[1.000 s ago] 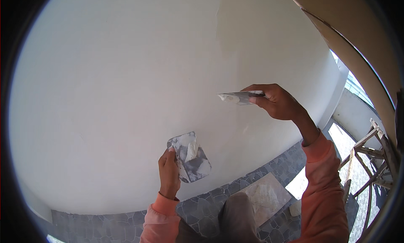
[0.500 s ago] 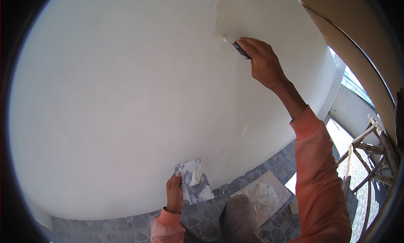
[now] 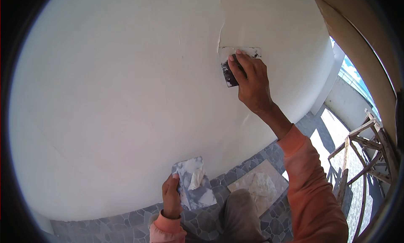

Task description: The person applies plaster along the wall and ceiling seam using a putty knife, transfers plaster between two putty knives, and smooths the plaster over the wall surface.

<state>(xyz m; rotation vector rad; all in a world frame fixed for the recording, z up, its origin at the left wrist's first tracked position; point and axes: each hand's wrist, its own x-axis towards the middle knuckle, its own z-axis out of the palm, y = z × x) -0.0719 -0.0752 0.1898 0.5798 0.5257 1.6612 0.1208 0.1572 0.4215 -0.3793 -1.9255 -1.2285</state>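
Note:
My right hand is closed round the dark grip of a scraper blade, whose wide flat plate lies against the white wall. A ragged vertical edge of wet coating runs up the wall from the blade's left corner. Low in front of me, my left hand grips a flat, putty-smeared plate by its left edge, thumb on top. A lump of white putty sits on that plate. The fingers under it are hidden.
On the grey stone-patterned floor, a pale square board bears a heap of putty, partly behind my knee. A wooden trestle stands at the right. A brown panel curves along the upper right.
My right hand has moved down the wall with the scraper, and its blade now shows flatter and broader. The left hand with its plate has barely shifted.

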